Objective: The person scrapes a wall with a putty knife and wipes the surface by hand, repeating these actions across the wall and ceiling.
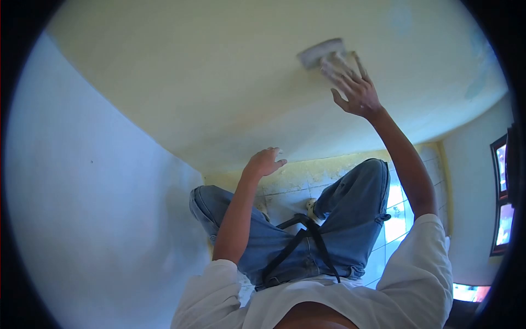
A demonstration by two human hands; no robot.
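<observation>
Up on the pale yellow wall [219, 82], my right hand [353, 90] is on a greyish flat pad [322, 52], its fingertips at the pad's lower right edge and its thumb held apart. Hand and pad are slightly blurred, and how the fingers hold the pad is hard to see. My left hand [265, 163] is near the lower part of the same wall, above my left knee, with thumb and fingers apart and nothing in it. Whether it touches the wall cannot be made out.
A bluish-white wall [93, 181] stands on the left. My bent legs in jeans [350, 203] are over a tiled floor [378, 260], with a black strap [285, 254] between them. Dark-framed windows [499, 197] are at the right. Bluish patches [478, 82] mark the yellow wall.
</observation>
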